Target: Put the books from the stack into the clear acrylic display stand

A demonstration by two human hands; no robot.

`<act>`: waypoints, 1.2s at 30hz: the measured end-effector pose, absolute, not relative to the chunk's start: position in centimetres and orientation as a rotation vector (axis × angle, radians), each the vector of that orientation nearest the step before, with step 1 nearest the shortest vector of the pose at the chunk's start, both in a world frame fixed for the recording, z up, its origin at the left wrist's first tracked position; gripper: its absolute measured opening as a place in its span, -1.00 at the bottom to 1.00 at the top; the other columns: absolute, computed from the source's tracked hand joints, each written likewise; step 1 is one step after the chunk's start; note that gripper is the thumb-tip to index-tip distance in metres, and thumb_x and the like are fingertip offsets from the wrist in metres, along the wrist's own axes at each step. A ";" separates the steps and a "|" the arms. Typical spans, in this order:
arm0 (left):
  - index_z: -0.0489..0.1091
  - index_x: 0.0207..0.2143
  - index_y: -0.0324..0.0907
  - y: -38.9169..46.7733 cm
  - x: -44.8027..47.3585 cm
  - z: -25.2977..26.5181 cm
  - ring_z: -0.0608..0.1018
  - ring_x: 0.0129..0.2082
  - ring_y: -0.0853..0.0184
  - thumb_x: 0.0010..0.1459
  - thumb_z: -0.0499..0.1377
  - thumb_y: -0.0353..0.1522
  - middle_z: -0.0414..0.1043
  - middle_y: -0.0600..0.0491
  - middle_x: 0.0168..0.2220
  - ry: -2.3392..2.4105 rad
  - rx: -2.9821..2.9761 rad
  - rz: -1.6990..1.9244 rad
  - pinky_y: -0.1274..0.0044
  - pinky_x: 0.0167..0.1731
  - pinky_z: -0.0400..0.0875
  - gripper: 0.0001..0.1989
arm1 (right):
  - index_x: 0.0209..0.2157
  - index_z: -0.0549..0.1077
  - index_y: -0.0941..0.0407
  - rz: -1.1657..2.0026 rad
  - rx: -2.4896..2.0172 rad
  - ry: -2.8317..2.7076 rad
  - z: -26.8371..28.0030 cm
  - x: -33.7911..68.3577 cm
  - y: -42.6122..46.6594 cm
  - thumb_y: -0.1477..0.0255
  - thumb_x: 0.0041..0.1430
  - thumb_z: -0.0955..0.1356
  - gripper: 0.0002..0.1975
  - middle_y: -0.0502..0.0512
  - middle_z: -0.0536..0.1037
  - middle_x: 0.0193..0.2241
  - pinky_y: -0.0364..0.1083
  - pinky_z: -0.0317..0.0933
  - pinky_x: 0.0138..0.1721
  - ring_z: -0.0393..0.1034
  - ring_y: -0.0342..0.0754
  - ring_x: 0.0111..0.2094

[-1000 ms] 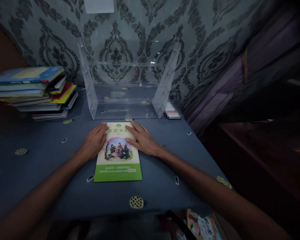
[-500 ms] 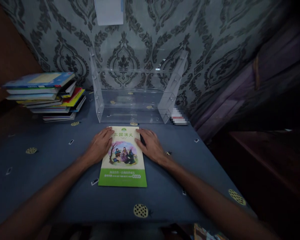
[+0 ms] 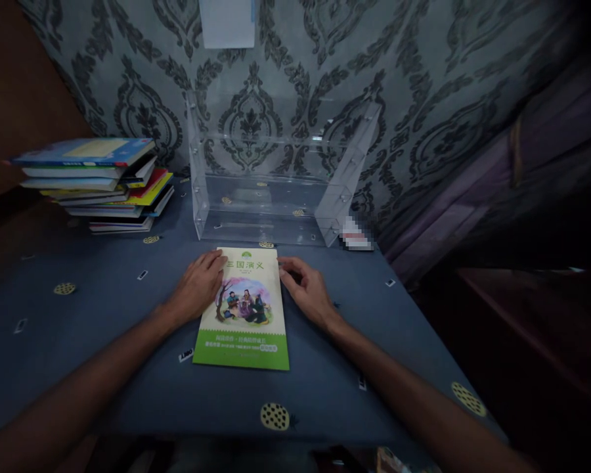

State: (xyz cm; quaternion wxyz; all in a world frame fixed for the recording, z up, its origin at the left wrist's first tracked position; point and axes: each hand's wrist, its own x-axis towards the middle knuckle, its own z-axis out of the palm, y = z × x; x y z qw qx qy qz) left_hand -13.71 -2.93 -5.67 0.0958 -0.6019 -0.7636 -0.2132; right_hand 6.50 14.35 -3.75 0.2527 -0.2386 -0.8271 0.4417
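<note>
A book (image 3: 246, 309) with a cream and green cover lies flat on the table, its front cover up with a painted scene of figures under a tree. My left hand (image 3: 200, 281) rests along its upper left edge, fingers stretched out over the cover. Beside the upper right edge is my right hand (image 3: 309, 292), thumb and forefinger bent with a gap between them, their tips at or very near the book's edge. Behind the book stands a clear acrylic rack (image 3: 261, 226) with several tiers.
A stack of several books (image 3: 93, 187) stands at the back left. By the rack's right foot is a small blurred-out item (image 3: 357, 235). The blue patterned tablecloth (image 3: 128, 368) covers the table, whose right edge slants away beside a purple curtain (image 3: 453, 177).
My right hand has slid off the cover to the book's right edge, and its fingers have bent. My left hand stays on the book. The view has shifted slightly.
</note>
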 end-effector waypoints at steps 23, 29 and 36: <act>0.23 0.25 -0.27 -2.4 -9.2 -1.8 0.27 0.32 -0.19 0.26 0.13 0.02 0.27 -0.32 0.29 -2.496 -1.805 -0.127 0.01 0.20 0.25 -0.31 | -0.07 0.52 0.12 1.439 -0.484 -2.153 -3.8 6.1 12.3 0.43 0.28 0.28 -0.75 0.12 0.69 -0.23 0.00 0.43 -0.13 0.59 0.02 -0.17; 0.17 0.30 -0.23 -3.7 -10.0 -2.2 0.19 0.39 -0.07 0.34 0.04 -0.10 0.17 -0.25 0.37 -2.442 -1.928 0.006 0.07 0.25 0.21 -0.40 | 0.07 0.41 0.15 1.370 -0.473 -2.209 -3.9 6.1 13.7 0.47 0.30 0.24 -0.67 0.22 0.64 -0.06 0.03 0.39 -0.07 0.54 0.06 -0.02; 0.24 0.23 -0.16 -6.4 -10.5 0.4 0.39 0.27 0.07 0.33 0.06 -0.26 0.30 -0.15 0.31 -2.273 -2.178 0.005 0.22 0.19 0.35 -0.55 | 0.12 0.37 0.12 1.316 -0.323 -2.312 -4.4 6.3 13.1 0.50 0.33 0.23 -0.64 0.21 0.63 -0.06 0.11 0.34 0.04 0.50 0.05 0.04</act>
